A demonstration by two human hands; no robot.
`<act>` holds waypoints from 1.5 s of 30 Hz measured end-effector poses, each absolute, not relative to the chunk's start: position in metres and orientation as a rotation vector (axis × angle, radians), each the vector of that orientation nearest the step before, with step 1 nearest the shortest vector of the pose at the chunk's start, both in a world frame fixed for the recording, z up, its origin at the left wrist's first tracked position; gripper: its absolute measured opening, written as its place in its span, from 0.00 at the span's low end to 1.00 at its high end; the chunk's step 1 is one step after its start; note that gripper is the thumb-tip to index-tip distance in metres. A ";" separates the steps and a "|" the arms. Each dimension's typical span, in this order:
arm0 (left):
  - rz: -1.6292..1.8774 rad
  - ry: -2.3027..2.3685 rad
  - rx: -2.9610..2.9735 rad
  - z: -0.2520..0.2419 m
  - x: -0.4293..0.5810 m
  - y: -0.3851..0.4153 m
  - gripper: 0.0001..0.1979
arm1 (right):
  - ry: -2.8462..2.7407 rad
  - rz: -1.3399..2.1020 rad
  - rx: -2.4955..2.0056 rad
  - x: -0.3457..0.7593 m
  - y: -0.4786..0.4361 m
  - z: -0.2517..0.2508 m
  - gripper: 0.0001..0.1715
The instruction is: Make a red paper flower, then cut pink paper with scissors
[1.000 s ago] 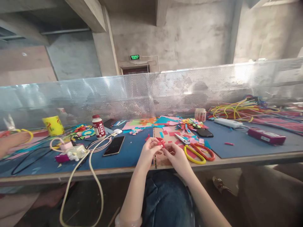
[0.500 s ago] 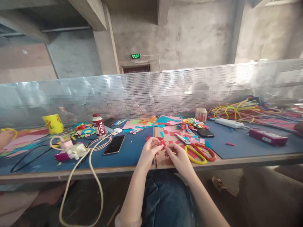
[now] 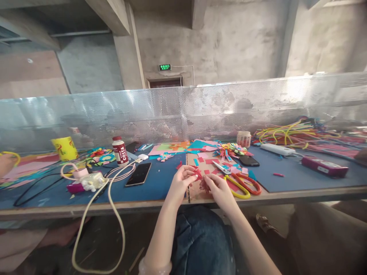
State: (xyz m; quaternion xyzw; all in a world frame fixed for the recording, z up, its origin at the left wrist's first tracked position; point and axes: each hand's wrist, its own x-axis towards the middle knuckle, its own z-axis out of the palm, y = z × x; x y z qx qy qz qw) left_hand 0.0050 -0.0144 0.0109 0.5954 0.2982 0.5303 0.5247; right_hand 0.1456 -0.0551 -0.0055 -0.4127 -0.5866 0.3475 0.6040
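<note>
My left hand and my right hand meet over the near edge of the blue table. Both pinch a small folded piece of red paper between their fingertips. The hands hover above a brown cardboard sheet strewn with small red, pink and blue paper scraps. Just right of my right hand lie scissors with a yellow and a red handle.
A dark phone lies left of my hands, with a red-labelled bottle, a yellow cup and coiled cables further left. Coloured paper sheets, a paper flower, another phone, a power strip and coloured tubes lie beyond. Another person's hand shows far left.
My hands stay together on the red paper and shift only slightly. The other person's hand at far left has drawn back towards the edge.
</note>
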 end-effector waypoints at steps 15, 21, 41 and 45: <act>1.270 0.713 1.447 0.007 0.004 -0.014 0.05 | -1.353 0.852 -0.978 0.146 -0.054 -0.002 0.18; 1.274 0.716 1.446 0.007 0.004 -0.014 0.05 | -1.373 0.870 -0.960 0.146 -0.054 -0.002 0.19; 1.272 0.788 1.511 0.013 0.006 -0.019 0.10 | -1.437 0.722 -0.984 0.145 -0.050 -0.003 0.18; 1.258 0.815 1.510 0.012 0.006 -0.017 0.14 | -1.440 0.722 -0.966 0.148 -0.054 -0.003 0.18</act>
